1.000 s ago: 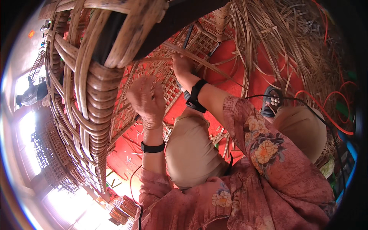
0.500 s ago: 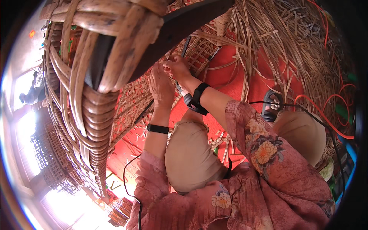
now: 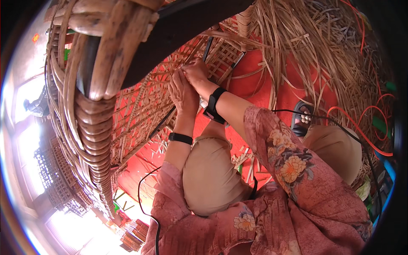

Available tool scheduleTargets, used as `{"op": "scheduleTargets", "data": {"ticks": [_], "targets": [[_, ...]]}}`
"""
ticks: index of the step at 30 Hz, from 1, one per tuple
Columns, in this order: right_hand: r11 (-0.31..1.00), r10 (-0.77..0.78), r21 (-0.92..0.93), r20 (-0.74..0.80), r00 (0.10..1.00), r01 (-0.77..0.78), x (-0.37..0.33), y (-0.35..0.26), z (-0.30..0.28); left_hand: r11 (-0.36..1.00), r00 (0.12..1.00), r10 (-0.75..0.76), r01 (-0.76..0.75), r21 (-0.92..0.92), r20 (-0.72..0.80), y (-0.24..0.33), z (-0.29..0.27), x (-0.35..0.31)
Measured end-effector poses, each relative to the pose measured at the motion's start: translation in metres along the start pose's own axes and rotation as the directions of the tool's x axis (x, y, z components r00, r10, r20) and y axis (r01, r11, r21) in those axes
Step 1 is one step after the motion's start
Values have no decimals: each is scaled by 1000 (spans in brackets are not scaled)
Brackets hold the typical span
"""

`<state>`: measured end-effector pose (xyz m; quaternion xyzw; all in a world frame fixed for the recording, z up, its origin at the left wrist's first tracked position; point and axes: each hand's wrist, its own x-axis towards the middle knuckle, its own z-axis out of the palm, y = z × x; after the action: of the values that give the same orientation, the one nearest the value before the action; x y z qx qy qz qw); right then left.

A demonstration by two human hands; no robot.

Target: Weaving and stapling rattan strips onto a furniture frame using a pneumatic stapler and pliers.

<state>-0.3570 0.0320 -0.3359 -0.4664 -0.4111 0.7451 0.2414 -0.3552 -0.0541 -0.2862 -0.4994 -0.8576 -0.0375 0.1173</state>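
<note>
A large woven rattan piece with an open lattice and a thick wrapped rim stands in front of me on the left. My left hand reaches up to the lattice, fingers pressed together at its strips. Right beside it, my right hand is curled in a pinch against the same weave, the two hands touching. What the fingertips grip is too small and hidden to make out. A dark curved band of the piece passes above the hands. Black straps circle both wrists.
Loose rattan strips lie heaped at the far right on a red floor covering. Short offcuts are scattered between my knees. An orange cord and a black cable run along the right. Other woven pieces stand at the left.
The rim and dark band have shifted left in view, uncovering more lattice. My left hand has come slightly right, closer against the right hand, which stays at the weave.
</note>
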Motion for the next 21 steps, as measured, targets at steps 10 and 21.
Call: {"op": "scheduleTargets", "data": {"ticks": [10,21], "targets": [[978,159,123,84,984,-169,3,19,-6,994,977,-91,100,-39,191,-4,-6,-4],[927,92,322,306,948,-194,3,29,-20,935,919,-243,307,-175,312,-11,-1,11]]}}
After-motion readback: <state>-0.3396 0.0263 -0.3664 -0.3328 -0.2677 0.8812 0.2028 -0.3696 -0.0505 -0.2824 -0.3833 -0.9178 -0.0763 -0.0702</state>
